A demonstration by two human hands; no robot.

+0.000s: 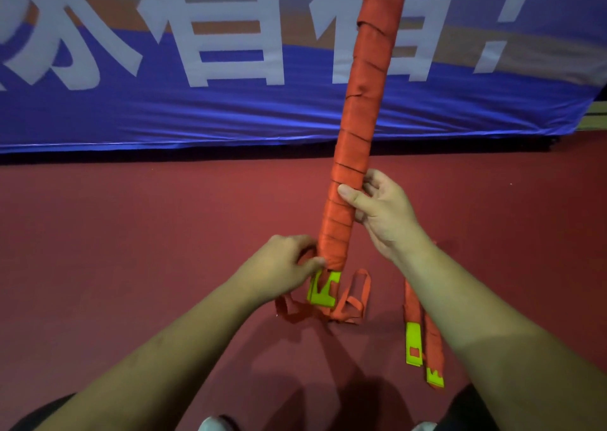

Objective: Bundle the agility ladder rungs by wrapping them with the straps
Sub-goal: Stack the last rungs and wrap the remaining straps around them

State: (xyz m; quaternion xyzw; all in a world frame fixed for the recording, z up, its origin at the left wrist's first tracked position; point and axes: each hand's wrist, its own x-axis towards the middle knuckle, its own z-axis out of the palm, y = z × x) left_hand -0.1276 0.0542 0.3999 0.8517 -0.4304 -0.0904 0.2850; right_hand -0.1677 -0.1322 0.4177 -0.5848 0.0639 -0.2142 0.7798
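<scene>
Now the wrapped rung bundle (pixel 361 108) leans toward one o'clock over the red floor (pixel 131 233). The right hand (pixel 381 210) grips its lower part. The left hand (pixel 282 263), at seven o'clock from it, pinches the strap (pixel 331 259) at the base. Best keep that strap taut, with the turns overlapping evenly.
</scene>
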